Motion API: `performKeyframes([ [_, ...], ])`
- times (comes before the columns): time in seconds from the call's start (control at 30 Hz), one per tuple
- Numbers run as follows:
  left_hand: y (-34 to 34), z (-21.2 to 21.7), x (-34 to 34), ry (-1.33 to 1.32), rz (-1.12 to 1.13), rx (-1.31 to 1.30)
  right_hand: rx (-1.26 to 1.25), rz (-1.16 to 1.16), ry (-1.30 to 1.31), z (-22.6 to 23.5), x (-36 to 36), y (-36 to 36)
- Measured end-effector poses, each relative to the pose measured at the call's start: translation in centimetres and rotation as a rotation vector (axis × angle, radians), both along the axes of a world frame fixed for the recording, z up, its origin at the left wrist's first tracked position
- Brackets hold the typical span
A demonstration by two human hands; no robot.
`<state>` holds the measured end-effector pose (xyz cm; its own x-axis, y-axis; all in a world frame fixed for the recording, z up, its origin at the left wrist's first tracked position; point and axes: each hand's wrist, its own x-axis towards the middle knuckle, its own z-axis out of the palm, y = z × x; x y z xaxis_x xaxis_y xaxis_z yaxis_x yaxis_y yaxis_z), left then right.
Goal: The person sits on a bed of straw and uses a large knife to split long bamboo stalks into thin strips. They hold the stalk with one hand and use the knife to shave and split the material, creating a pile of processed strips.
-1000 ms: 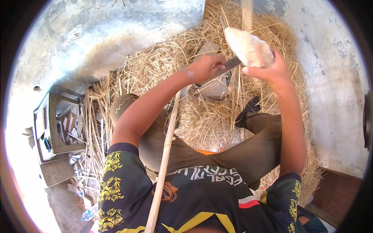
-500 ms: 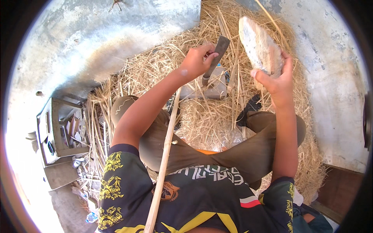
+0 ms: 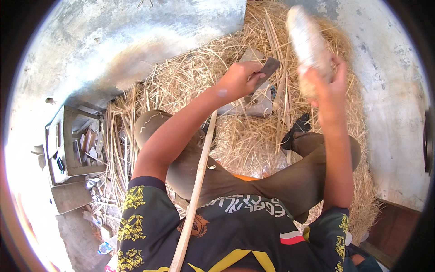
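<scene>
Whitish and blurred, one oblong block (image 3: 310,43) stands tilted in the upper right of the frame, its lower end grasped by the right hand (image 3: 325,86), thumb on one side and fingers on the other. One dark, flat blade (image 3: 268,70) is in the upper centre, clasped in the curled fingers of the left hand (image 3: 240,80), its broad end pointing up and to the right. Blade and block are apart. Below the blade lies one grey slab (image 3: 260,108), partly covered by loose strands. Around it spreads one heap of straw-coloured shavings (image 3: 244,145), too many strands to count. One long pale wooden strip (image 3: 195,199) slants from the centre to the lower edge, across the person's shirt (image 3: 253,226) and one leg of the brown trousers (image 3: 217,181). One box-like wooden frame (image 3: 86,170) sits at the left, scraps inside.
</scene>
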<state>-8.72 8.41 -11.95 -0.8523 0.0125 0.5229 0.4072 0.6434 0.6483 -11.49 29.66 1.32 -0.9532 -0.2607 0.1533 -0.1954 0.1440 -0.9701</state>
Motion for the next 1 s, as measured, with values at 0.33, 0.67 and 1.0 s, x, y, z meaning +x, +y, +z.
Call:
performKeyframes([
  [0.33,1.5,0.0,0.3,0.025,-0.004,-0.039,0.022,0.078,-0.013,-1.1,2.2,0.1],
  [0.67,1.4,0.4,0.9,0.031,0.042,-0.050,-0.136,0.018,0.203,5.8,2.4,-0.6],
  [1.0,0.6,-0.1,0.7,0.059,-0.003,-0.028,0.150,-0.023,-0.270,-1.6,3.3,0.4],
])
